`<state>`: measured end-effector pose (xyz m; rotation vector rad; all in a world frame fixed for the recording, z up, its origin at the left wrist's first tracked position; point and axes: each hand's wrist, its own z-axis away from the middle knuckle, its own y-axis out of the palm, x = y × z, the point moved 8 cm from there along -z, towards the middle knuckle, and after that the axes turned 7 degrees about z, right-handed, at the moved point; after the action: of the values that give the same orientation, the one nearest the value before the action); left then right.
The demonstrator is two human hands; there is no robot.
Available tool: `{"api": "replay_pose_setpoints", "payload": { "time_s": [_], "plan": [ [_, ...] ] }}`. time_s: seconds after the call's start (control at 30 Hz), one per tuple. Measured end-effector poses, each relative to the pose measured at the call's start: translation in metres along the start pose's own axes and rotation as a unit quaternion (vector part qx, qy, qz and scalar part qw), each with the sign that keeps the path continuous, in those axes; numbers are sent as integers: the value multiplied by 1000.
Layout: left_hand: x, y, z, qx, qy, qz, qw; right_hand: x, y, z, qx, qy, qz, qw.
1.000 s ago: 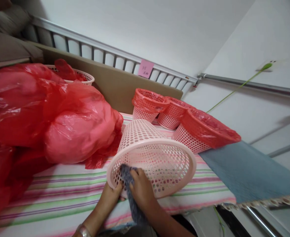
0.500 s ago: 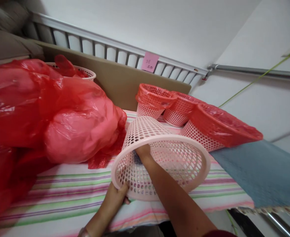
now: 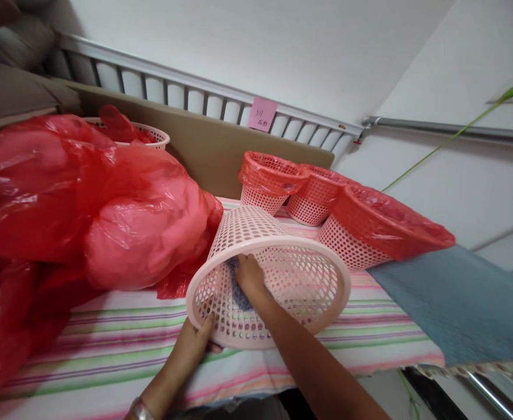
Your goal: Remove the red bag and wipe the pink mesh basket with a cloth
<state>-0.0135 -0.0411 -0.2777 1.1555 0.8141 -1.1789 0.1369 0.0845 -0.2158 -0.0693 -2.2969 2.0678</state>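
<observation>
A pale pink perforated wastebasket (image 3: 256,221) lies on its side on the striped cloth, its mouth facing me. My left hand (image 3: 201,337) grips the lower left of its rim, thumb inside and fingers underneath. Reaching in through the mouth, my right hand (image 3: 248,274) presses a dark blue-grey cloth (image 3: 239,294) against the basket's left inner wall. The fingers are closed over this cloth, and part of it hangs below them.
Three wastebaskets lined with red bags (image 3: 274,169) stand behind and to the right. Stuffed red plastic bags (image 3: 147,227) fill the left, with another pink basket (image 3: 162,139) behind. A radiator (image 3: 175,93) bearing a pink note (image 3: 262,114) runs along the wall. Blue fabric (image 3: 418,309) covers the right side.
My left hand and the basket have shifted slightly left. Inside the basket, my right hand has moved left with the cloth, and more of the cloth now shows.
</observation>
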Motion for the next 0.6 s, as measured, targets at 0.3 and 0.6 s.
{"api": "replay_pose_setpoints", "payload": {
  "time_s": [0.3,0.6],
  "plan": [
    [12,31,16,30,18,36,999,-13,-10,153,8,-65,-82,995],
    [18,36,17,37,-9,-44,998,-16,-7,7,-44,-1,-75,996]
  ]
}}
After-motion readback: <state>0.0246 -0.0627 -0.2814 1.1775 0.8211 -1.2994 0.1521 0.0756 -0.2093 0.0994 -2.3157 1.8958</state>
